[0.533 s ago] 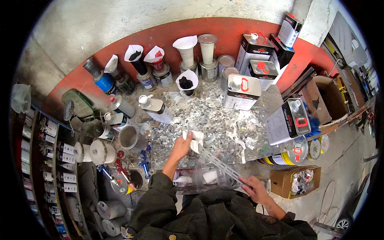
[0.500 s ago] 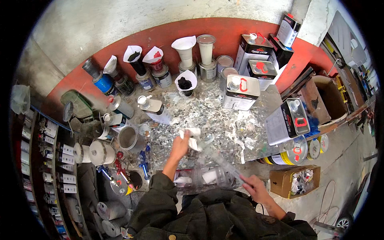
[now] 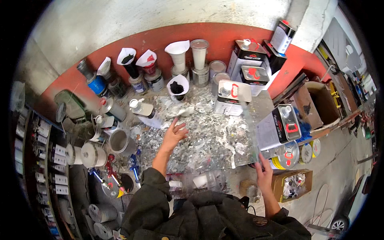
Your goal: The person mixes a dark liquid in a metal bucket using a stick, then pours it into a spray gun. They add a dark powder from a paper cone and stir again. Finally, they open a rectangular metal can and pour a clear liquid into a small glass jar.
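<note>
Strip (image 3: pixel 249 126), blurred, pinched in right hand (image 3: pixel 264 172), pointing away; bench (image 3: pixel 196 150) under left hand (image 3: pixel 172 137), fingers spread, white scrap (image 3: pixel 185 111) just beyond.

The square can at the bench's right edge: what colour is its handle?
The can has a red handle, best seen in the head view.

you are showing one left hand (image 3: pixel 172 138) and one right hand (image 3: pixel 264 172), making two together, and you are holding one thin strip (image 3: pixel 250 130). before you, five white paper cones (image 3: pixel 178 48) and three spray guns (image 3: pixel 113 172) are showing. on your right side, six rectangular cans (image 3: pixel 269 130) and two cardboard boxes (image 3: pixel 279 188) are resting.
</note>
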Demonstrator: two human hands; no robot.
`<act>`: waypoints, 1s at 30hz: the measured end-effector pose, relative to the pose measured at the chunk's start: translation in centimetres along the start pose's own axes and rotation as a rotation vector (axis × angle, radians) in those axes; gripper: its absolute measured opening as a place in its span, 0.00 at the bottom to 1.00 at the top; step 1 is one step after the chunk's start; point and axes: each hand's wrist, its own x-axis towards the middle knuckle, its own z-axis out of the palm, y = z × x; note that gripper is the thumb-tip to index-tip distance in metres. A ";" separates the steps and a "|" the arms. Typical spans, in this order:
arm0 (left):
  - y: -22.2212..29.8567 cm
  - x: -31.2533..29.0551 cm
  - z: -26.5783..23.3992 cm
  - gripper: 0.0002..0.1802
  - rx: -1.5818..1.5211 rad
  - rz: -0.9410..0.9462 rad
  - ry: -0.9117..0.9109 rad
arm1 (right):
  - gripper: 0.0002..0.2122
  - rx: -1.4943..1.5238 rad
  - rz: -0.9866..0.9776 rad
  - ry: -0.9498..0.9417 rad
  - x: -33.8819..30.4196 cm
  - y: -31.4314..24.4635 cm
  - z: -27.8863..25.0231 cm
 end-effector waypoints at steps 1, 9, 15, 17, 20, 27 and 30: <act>0.6 -1.3 -0.7 0.46 0.053 0.119 -0.024 | 0.20 -0.003 -0.028 0.022 1.6 -0.5 0.6; 3.8 -10.1 -0.4 0.65 0.610 0.644 0.074 | 0.19 -0.213 -0.093 0.023 12.5 -0.9 5.6; 1.7 -16.3 -5.0 0.09 0.807 0.420 0.398 | 0.22 -0.146 -0.300 0.043 19.5 4.0 8.4; 0.2 -19.5 -6.3 0.05 0.732 0.261 0.538 | 0.23 -0.058 -0.178 0.000 19.9 3.9 8.9; -5.0 -24.3 -9.6 0.08 0.556 0.017 0.649 | 0.23 0.061 0.034 -0.036 19.8 2.7 8.1; -9.4 -28.7 -9.6 0.23 0.488 -0.271 0.614 | 0.15 -0.073 -0.046 0.316 12.3 4.0 5.4; -10.2 -28.4 -9.3 0.24 0.601 -0.260 0.416 | 0.10 0.217 0.063 -0.033 2.6 4.3 10.0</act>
